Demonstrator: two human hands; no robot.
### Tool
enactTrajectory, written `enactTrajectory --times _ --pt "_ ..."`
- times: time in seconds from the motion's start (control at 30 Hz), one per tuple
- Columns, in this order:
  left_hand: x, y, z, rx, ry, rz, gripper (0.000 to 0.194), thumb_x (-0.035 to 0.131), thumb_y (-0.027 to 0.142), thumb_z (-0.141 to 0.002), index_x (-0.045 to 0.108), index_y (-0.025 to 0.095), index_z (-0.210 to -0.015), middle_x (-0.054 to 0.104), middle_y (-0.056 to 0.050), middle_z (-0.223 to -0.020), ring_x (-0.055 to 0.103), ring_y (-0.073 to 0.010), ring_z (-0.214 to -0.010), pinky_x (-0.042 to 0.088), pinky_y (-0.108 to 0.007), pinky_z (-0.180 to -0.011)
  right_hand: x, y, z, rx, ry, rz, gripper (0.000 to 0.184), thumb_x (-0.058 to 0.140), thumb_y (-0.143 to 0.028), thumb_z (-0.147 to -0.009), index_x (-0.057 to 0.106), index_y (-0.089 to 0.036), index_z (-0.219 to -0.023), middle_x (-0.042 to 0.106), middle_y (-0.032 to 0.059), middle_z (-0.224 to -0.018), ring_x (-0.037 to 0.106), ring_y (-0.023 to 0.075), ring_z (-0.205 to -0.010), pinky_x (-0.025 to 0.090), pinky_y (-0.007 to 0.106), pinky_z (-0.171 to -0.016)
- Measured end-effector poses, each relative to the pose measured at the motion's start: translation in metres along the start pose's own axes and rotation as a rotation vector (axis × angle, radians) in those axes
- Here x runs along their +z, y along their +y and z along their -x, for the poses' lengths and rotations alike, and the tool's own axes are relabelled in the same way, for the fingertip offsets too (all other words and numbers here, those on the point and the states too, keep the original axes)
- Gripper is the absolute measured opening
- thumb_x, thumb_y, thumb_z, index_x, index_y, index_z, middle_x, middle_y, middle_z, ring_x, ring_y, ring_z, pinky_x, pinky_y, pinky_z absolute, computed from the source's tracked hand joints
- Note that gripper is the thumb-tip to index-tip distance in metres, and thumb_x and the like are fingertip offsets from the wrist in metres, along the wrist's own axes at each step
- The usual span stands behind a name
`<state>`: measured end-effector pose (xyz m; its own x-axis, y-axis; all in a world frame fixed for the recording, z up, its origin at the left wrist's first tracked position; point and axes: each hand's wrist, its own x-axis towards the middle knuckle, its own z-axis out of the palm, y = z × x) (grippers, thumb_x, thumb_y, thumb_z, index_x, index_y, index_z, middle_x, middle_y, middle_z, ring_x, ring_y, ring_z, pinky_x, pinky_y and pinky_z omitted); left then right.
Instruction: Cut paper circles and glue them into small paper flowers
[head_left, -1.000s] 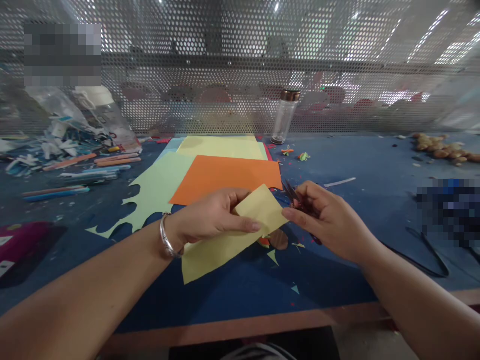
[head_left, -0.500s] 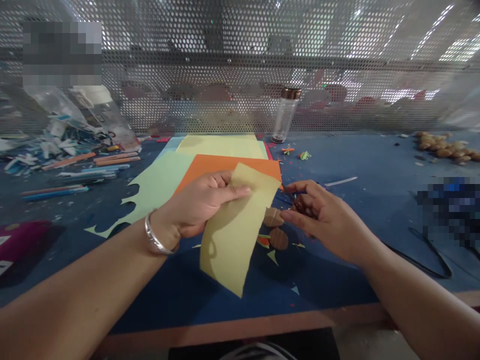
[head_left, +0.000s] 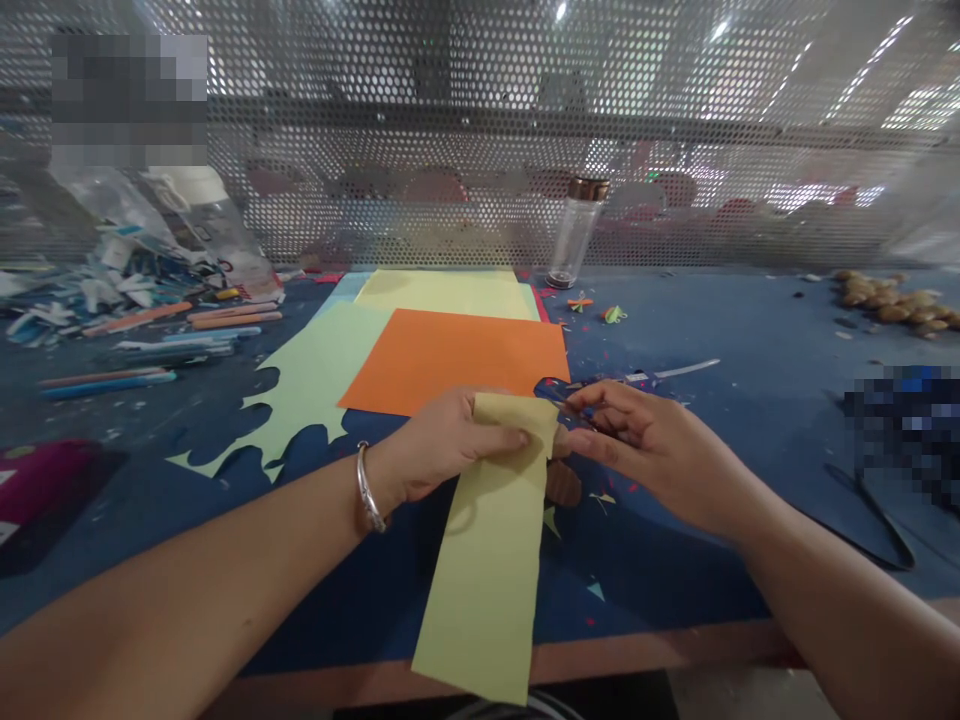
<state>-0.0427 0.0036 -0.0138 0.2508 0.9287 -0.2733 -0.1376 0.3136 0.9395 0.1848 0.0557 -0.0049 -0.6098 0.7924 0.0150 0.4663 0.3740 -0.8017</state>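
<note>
Head view: left hand (head_left: 454,440) pinches yellow paper (head_left: 487,570); curled right hand (head_left: 652,445) grips scissors (head_left: 559,403).

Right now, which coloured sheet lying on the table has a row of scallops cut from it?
The pale green sheet, just left of the orange sheet. Several curved bites run along it; the orange one shows just one.

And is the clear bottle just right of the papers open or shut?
Shut: a brown lid sits on top of the clear bottle.

Scissors (head_left: 564,404) mostly hidden in right hand (head_left: 651,445)
</note>
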Motion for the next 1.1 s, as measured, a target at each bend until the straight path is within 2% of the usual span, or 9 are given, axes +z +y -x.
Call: enactTrajectory --times 0.17,0.33,0.43,0.63,0.8,1.1 --pt "-0.003 0.000 -0.001 0.010 0.056 -0.062 0.012 0.078 0.018 -0.076 0.077 0.012 -0.087 0.077 -0.005 -0.074 0.068 -0.0144 -0.058 0.053 -0.024 -0.056 -0.006 -0.003 -0.002 0.003 0.040 0.021 0.048 0.062 -0.064 -0.089 0.065 -0.021 -0.111 0.054 -0.0042 -0.065 0.044 0.0115 -0.054 0.034 0.024 -0.049" --pt "-0.005 -0.001 -0.004 0.109 -0.105 0.074 0.017 0.072 0.006 -0.076 0.074 0.015 -0.090 0.079 -0.005 -0.083 0.072 -0.0135 -0.066 0.052 -0.020 -0.057 -0.017 -0.019 -0.011 -0.013 0.019 0.078 0.047 0.063 -0.064 -0.089 0.068 -0.021 -0.107 0.058 -0.0021 -0.070 0.046 0.0114 -0.058 0.036 0.024 -0.053" --pt "-0.005 0.000 -0.005 0.144 -0.140 0.106 0.016 0.071 0.008 -0.079 0.074 0.014 -0.094 0.080 -0.007 -0.089 0.073 -0.0145 -0.071 0.056 -0.022 -0.062 -0.019 -0.024 -0.017 -0.047 -0.016 0.079 0.044 0.062 -0.062 -0.090 0.069 -0.022 -0.105 0.060 -0.0017 -0.072 0.046 0.0107 -0.058 0.036 0.023 -0.053" --pt "-0.004 0.006 -0.006 0.043 0.046 0.084 0.016 0.073 0.008 -0.075 0.070 0.014 -0.089 0.072 0.000 -0.068 0.067 -0.0120 -0.053 0.053 -0.021 -0.050 -0.012 -0.002 -0.020 -0.052 0.031 0.151 0.043 0.057 -0.060 -0.093 0.067 -0.022 -0.112 0.060 -0.0014 -0.072 0.051 0.0123 -0.059 0.037 0.024 -0.053" --pt "-0.007 0.004 -0.010 -0.026 0.071 0.115 0.020 0.081 0.017 -0.074 0.069 0.014 -0.091 0.073 -0.002 -0.070 0.068 -0.0126 -0.054 0.055 -0.021 -0.051 -0.016 0.013 -0.019 -0.079 0.017 0.223 0.040 0.056 -0.057 -0.096 0.067 -0.022 -0.113 0.058 -0.0027 -0.069 0.049 0.0114 -0.056 0.037 0.024 -0.053" --pt "-0.008 0.003 -0.011 -0.034 0.036 0.108 0.024 0.085 0.023 -0.075 0.068 0.015 -0.090 0.073 -0.002 -0.072 0.066 -0.0102 -0.053 0.053 -0.019 -0.050 -0.017 0.006 -0.017 -0.076 -0.087 0.137 0.035 0.057 -0.053 -0.097 0.067 -0.023 -0.111 0.071 -0.0008 -0.079 0.056 0.0112 -0.059 0.039 0.023 -0.052"
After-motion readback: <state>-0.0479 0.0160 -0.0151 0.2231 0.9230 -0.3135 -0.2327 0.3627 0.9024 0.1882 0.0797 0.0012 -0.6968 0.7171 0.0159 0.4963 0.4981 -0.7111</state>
